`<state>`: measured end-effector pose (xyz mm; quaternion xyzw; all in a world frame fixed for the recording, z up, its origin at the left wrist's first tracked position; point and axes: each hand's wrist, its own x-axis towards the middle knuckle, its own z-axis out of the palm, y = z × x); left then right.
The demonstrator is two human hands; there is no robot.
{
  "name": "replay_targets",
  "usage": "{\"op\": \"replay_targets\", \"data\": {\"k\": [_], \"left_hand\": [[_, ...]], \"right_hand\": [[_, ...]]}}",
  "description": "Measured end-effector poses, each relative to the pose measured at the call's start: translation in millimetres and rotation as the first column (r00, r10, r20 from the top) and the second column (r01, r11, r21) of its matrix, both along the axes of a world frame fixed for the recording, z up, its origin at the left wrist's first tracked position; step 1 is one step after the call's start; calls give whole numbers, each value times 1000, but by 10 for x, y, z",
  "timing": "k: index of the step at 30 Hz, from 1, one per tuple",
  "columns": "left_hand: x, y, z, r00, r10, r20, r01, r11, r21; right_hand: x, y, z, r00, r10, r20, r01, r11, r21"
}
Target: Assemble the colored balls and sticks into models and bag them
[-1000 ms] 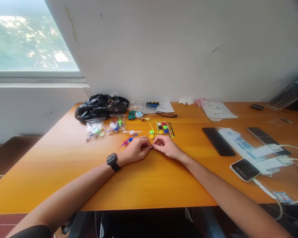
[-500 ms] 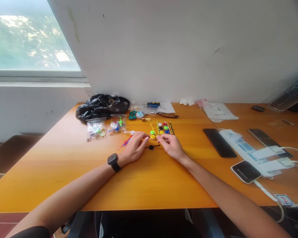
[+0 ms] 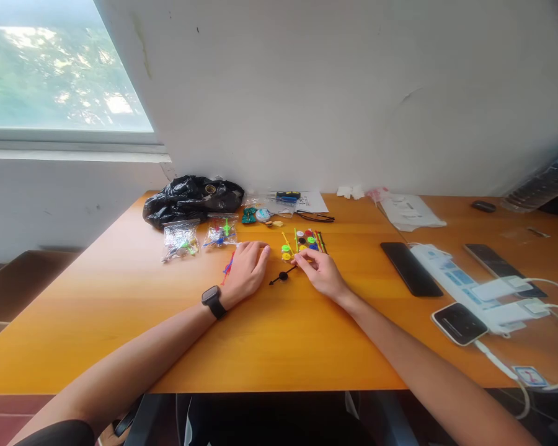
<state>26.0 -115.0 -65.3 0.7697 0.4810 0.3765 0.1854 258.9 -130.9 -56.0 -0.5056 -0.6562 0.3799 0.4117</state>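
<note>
A black arrow spinner [image 3: 283, 276] with a round hub lies on the table between my hands, its arrowhead toward the lower left. My left hand [image 3: 248, 266] rests just left of it, fingers stretched out and holding nothing visible. Red and blue spinner pieces [image 3: 227, 267] stick out from behind that hand. On the other side, the thumb and fingers of my right hand [image 3: 323, 272] are pinched together by the spinner's upper end; what they hold, if anything, is hidden. Yellow and green discs [image 3: 285, 252] sit beyond the spinner, near several coloured discs and arrows [image 3: 310, 239].
Two clear bags of coloured parts, one at the left [image 3: 180, 240], lie before a black plastic bag [image 3: 193, 201]. Tools [image 3: 288, 196] and paper are at the back. To the right are a dark phone [image 3: 410, 268], a power strip [image 3: 451, 272] and white cables.
The black spinner's arrow has turned, from pointing right to pointing lower left. My left hand has drawn back a little to the left. The right hand stays nearly still.
</note>
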Motion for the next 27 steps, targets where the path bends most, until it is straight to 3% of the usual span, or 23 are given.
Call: {"op": "replay_targets", "data": {"k": [7,13,18,21,24,27], "left_hand": [[-15,2,32,997,22,73,-23,1000,18],[-3,1,27,995,-15,95,17,1000,-12],[16,-32,63,988,-137,67,136,991,20],[19,-78,128,962,-273,24,272,962,33],[16,-116,171,900,-434,-43,436,899,48],[19,-131,160,879,-469,-88,475,877,75]], "right_hand": [[49,-14,44,994,-102,-28,102,995,17],[45,-5,18,996,-92,-7,92,995,49],[72,10,-52,950,-131,284,80,979,185],[94,18,-79,872,-124,473,43,983,178],[98,16,-76,812,-92,576,4,988,152],[87,0,-50,786,-61,615,-25,991,130]]}}
